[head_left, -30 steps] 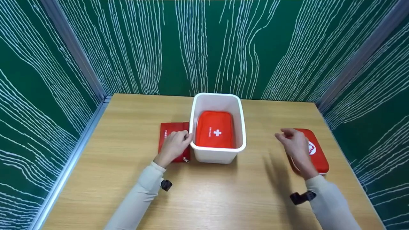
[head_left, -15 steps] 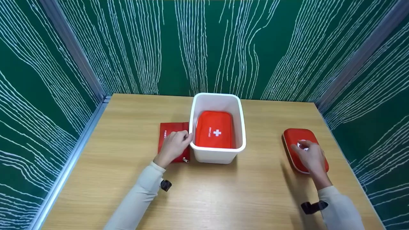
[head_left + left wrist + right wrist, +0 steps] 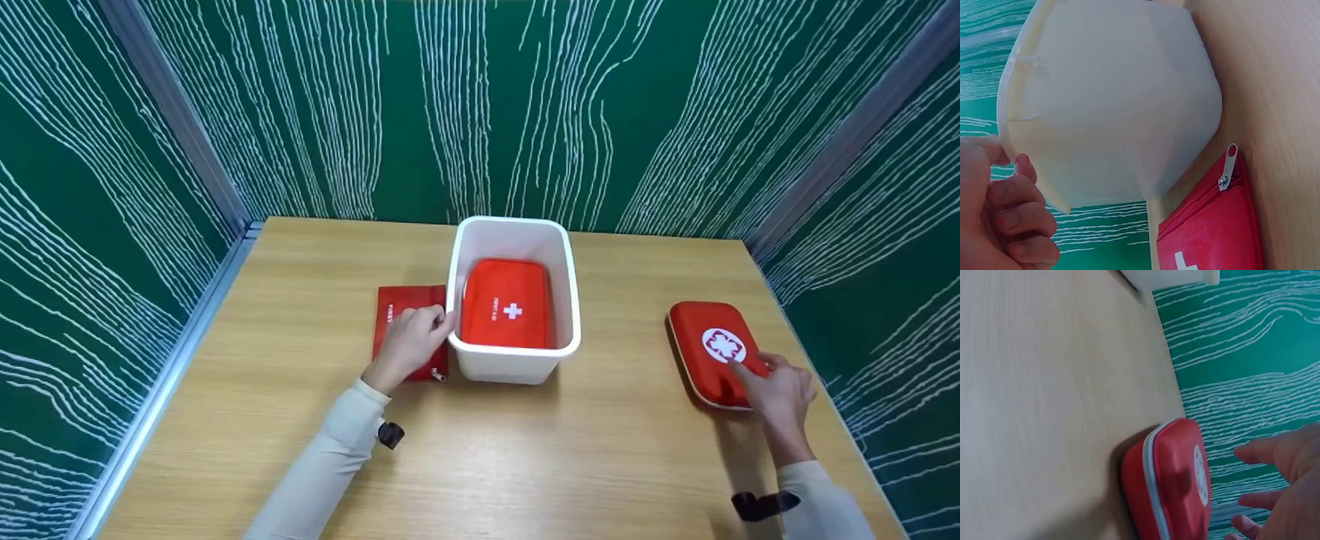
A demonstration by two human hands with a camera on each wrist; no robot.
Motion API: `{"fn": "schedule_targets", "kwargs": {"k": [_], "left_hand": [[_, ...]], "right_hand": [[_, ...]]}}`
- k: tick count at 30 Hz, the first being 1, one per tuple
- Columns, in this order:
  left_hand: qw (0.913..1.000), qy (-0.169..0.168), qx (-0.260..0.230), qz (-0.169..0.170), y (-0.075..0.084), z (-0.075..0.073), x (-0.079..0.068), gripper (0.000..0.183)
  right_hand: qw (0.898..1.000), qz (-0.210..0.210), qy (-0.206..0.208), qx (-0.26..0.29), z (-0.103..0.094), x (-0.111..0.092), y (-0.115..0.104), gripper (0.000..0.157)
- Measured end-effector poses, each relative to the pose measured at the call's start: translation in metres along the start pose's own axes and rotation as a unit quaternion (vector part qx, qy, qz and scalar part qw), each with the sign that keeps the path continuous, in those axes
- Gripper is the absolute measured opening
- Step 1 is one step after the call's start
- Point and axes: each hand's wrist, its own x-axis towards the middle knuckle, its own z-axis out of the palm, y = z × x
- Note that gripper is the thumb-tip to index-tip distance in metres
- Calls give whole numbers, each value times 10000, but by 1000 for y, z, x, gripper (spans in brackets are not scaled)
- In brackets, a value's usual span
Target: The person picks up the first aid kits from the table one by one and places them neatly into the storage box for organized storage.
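Note:
A white plastic bin (image 3: 506,367) stands mid-table with a red first aid pouch (image 3: 510,281) lying inside. My left hand (image 3: 410,339) pinches the bin's left rim between thumb and curled fingers, as the left wrist view confirms. Beneath that hand lies a flat red zip pouch (image 3: 409,297), partly covered; its zipper pull (image 3: 1229,166) shows in the left wrist view. To the right, a red zippered hard case (image 3: 694,326) with a white round emblem rests on the table. Over its near right corner hovers my right hand (image 3: 780,391), fingers spread apart, apart from the case in the right wrist view.
The wooden table (image 3: 480,457) meets green walls (image 3: 675,112) with white wavy lines at the back and sides. Metal posts (image 3: 172,105) stand at the back corners. Bare wood lies between the bin and the hard case.
My right hand has moved right and nearer to me, across the hard case to its near right corner, and its fingers have spread. The left hand keeps its grip on the bin rim.

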Motion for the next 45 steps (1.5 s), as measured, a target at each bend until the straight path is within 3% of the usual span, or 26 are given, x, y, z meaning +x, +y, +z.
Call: {"fn": "schedule_targets", "kwargs": {"k": [6, 15, 22, 32, 39, 45], "left_hand": [[10000, -27, -36, -41, 0, 0, -1, 31], [10000, 61, -7, 54, 0, -1, 1, 30], [10000, 56, -50, 48, 0, -1, 2, 30], [9999, -46, -144, -83, 0, 0, 1, 29], [9995, -93, -230, -191, 0, 0, -1, 27], [10000, 65, -44, 31, 0, 1, 0, 29]], "right_hand": [[9998, 185, -79, 61, 2, 3, 13, 88], [9995, 327, -4, -4, 7, 9, 20, 87], [9981, 573, -203, 88, 7, 16, 33, 95], [9885, 1051, -617, 897, 5, 21, 47, 114], [9810, 1312, -628, 1287, 6, 20, 49, 115], [9736, 1368, -591, 1731, 6, 18, 50, 121]]}}
